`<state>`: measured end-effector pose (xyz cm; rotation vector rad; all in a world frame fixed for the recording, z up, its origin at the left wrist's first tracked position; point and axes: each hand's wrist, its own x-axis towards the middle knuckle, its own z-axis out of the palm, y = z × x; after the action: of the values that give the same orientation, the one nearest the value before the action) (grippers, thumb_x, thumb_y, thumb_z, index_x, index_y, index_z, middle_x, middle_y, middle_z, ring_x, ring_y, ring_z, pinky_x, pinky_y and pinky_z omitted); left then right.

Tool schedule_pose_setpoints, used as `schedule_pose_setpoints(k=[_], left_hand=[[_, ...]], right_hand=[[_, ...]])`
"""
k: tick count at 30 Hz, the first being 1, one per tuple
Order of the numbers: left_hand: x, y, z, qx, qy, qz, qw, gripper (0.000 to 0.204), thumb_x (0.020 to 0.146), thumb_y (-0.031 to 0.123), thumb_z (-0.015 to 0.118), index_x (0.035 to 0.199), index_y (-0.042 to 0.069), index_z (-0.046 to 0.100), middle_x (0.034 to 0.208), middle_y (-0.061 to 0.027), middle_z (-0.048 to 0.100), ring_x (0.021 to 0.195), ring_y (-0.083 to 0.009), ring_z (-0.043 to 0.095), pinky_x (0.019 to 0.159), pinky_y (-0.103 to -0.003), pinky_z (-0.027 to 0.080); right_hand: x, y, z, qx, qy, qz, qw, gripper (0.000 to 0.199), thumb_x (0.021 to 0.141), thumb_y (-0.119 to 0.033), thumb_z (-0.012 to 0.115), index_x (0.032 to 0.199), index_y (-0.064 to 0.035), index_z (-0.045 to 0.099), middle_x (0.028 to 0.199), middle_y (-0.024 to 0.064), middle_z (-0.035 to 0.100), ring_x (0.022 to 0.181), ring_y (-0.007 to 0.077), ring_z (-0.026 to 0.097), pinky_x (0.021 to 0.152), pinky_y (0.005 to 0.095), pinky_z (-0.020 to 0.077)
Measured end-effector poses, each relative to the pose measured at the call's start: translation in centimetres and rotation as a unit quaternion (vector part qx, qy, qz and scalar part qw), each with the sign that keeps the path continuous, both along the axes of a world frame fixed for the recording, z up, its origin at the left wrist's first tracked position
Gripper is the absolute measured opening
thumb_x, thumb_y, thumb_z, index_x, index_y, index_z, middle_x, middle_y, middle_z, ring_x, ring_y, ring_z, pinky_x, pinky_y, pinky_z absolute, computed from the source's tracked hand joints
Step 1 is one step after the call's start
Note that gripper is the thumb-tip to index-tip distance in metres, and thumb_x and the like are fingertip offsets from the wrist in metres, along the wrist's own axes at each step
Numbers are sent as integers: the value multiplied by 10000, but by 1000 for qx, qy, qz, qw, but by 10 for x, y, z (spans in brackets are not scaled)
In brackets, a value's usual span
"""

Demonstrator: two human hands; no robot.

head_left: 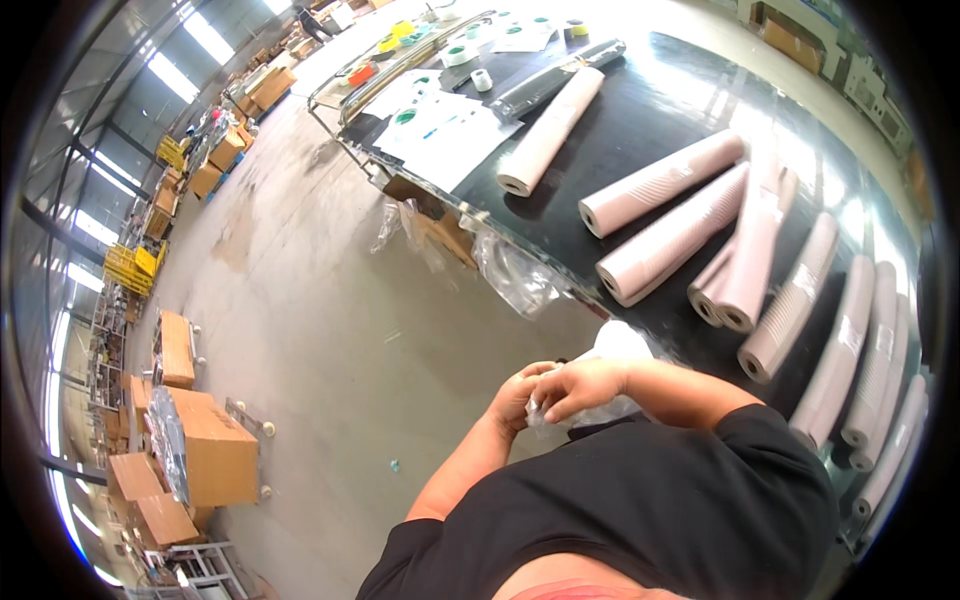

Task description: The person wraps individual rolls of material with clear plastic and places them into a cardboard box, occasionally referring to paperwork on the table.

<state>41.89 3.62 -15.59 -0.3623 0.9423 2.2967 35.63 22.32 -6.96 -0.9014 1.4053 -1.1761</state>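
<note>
My left hand (pixel 517 397) and my right hand (pixel 582 387) meet in front of my chest, both pinching a piece of clear plastic film (pixel 598 412) that hangs crumpled between them. A white bundle (pixel 622 342) shows just behind my right wrist. Beside me to the right stands a black table (pixel 640 110) carrying several pale pink rolls (pixel 672 237) laid side by side. One longer pink roll (pixel 552 130) lies apart near the table's far end, next to a black roll (pixel 560 76).
White sheets with green print (pixel 440 125) and tape rolls (pixel 482 79) lie at the table's far end. Clear plastic bags (pixel 515 275) hang from the table's edge. Cardboard boxes (pixel 210 455) on wheeled dollies stand on the concrete floor at left.
</note>
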Motion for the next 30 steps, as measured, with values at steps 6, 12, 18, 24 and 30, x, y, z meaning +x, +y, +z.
schedule_pose_setpoints(k=[6, 12, 18, 24, 30], left_hand=[[-149, -156, -58, -257, -60, 17, 964, 271, 806, -39, 601, 1076, -16, 617, 951, -124, 654, 840, -235, 666, 742, -355, 564], [-312, -323, -121, -326, -118, 250, 904, 292, 820, -76, 518, 1102, -27, 574, 934, -153, 631, 820, -270, 646, 719, -420, 557], [-513, -485, -228, -389, -245, 304, 834, 309, 820, 30, 592, 1128, 20, 616, 1097, -163, 640, 953, -311, 653, 737, -449, 542], [-692, -533, -243, -756, 227, -239, 566, 408, 871, 267, 632, 1241, 97, 610, 1312, -149, 591, 1126, -301, 616, 860, -383, 535], [-792, -526, -213, -257, -100, 113, 954, 461, 852, 268, 636, 1263, 67, 581, 1318, -163, 581, 1163, -306, 588, 924, -397, 498]], right_hand=[[-142, -106, -50, -78, 11, -113, 990, 424, 924, -120, 623, 1311, 7, 505, 1067, 83, 652, 1001, 150, 594, 886, 309, 469], [-266, -166, -25, 17, 25, -250, 968, 367, 924, -173, 612, 1256, -22, 566, 1129, 109, 658, 1056, 176, 607, 938, 330, 474], [-343, -215, -51, 77, -44, -520, 850, 310, 898, -143, 630, 1176, -7, 614, 1080, 116, 660, 997, 178, 622, 869, 310, 504], [-434, -246, -89, 244, 147, -783, 553, 414, 835, -179, 696, 1173, 39, 600, 991, 133, 619, 916, 221, 609, 820, 323, 496], [-493, -231, -105, 378, 107, -822, 411, 625, 741, -288, 757, 1181, 123, 592, 1030, 239, 633, 941, 311, 638, 827, 364, 524]])
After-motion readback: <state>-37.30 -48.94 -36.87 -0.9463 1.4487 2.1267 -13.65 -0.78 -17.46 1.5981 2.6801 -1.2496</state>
